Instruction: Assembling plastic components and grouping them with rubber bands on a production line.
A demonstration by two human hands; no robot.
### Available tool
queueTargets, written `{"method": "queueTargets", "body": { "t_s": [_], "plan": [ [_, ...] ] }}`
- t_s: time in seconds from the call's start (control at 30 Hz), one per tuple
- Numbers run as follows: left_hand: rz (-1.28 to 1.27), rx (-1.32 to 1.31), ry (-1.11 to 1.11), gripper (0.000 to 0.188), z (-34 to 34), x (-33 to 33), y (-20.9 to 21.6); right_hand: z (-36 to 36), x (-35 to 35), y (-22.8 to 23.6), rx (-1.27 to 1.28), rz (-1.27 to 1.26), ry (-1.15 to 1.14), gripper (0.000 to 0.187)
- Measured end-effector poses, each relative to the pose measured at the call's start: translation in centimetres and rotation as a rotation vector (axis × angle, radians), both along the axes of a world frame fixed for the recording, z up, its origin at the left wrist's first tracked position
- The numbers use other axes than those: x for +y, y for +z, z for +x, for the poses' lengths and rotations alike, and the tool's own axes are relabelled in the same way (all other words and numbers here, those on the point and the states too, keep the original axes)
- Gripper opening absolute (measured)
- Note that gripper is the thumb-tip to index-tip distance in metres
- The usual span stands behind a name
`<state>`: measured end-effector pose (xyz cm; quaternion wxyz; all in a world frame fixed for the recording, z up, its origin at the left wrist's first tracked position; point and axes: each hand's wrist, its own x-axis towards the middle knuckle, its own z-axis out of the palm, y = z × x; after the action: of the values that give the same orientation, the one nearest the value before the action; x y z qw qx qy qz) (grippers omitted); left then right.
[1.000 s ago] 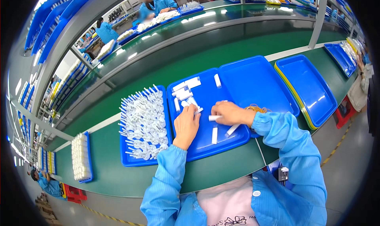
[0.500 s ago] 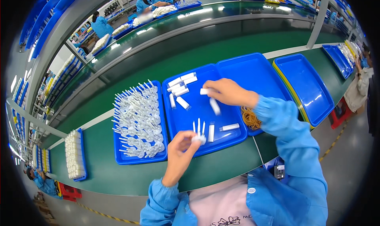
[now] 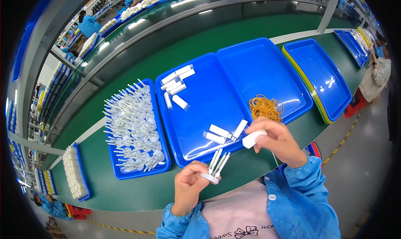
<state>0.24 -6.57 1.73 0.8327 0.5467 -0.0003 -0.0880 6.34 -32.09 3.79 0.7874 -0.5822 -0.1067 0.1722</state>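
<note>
My left hand [image 3: 190, 189] pinches a white pronged piece [image 3: 210, 177] by its round base, its several thin prongs pointing up and away. To its right, my right hand [image 3: 279, 142] grips a small white block [image 3: 253, 139] between thumb and fingers, apart from the pronged piece. Both hands are over the table's front edge. Just beyond them, three white tubes with clear ends [image 3: 216, 138] lie at the near edge of the middle blue tray [image 3: 200, 105]. Several more such tubes [image 3: 180, 102] are grouped at that tray's far left.
At left, a blue tray [image 3: 164, 159] is heaped with white pronged pieces [image 3: 131, 126]. Tan rubber bands [image 3: 266, 108] lie in the blue tray [image 3: 259, 67] right of the middle. Stacked trays [image 3: 319, 71] stand farther right. White parts [image 3: 75, 172] fill a narrow tray at far left.
My right hand has come down and nearer, still holding a white piece. A tube seen blurred below it now lies with others near the tray's front. The left hand is lower in view.
</note>
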Motion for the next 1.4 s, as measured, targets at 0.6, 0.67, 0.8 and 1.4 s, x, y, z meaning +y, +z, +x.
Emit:
{"method": "queueTargets", "body": {
  "t_s": [0.6,0.67,0.8,1.4],
  "plan": [
    [-0.003,0.048,-0.137,0.010,0.3,-0.5,-0.5,1.0,1.0,-2.9,0.023,0.068,-0.022,0.036],
    [-0.064,0.039,-0.190,0.013,0.3,0.0,-1.1,1.1,1.1,-3.0,0.012,0.034,-0.016,0.036],
    [0.049,-0.020,-0.174,0.017,0.4,0.0,-1.4,1.4,1.3,-1.9,-0.012,-0.060,0.061,0.034],
    [0.220,-0.089,0.199,0.015,1.2,1.9,-0.6,6.3,2.1,-3.1,-1.049,-1.270,0.255,0.013]
  ]
}}
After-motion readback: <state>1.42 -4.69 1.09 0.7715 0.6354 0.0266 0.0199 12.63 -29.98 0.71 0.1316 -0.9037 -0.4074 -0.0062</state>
